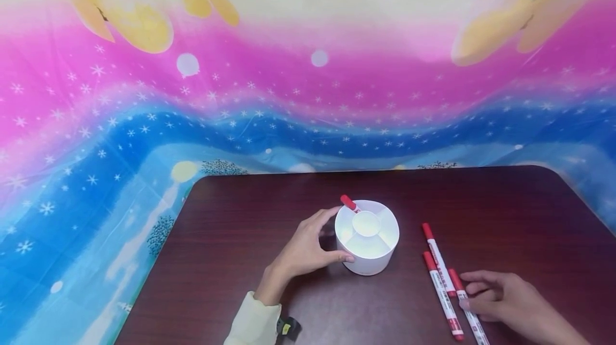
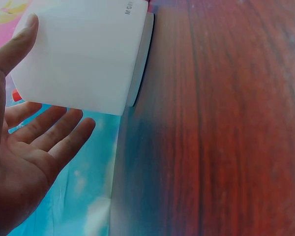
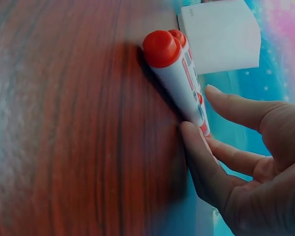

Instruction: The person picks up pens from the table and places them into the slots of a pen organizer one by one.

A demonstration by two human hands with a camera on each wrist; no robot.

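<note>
A white round pen holder with divided compartments stands upright on the table, and one red-capped marker leans in a rear compartment. My left hand holds the holder from its left side, thumb at the front and fingers behind. In the left wrist view its thumb and fingertips lie along the white wall. To the right, my right hand is at the nearest of three red-and-white markers, fingers apart around it. In the right wrist view, a gap shows between thumb and fingers near the markers.
Two more markers, one farther back and one in front of it, lie side by side left of the right hand. The dark wooden table has rounded far corners. A colourful printed cloth hangs behind it.
</note>
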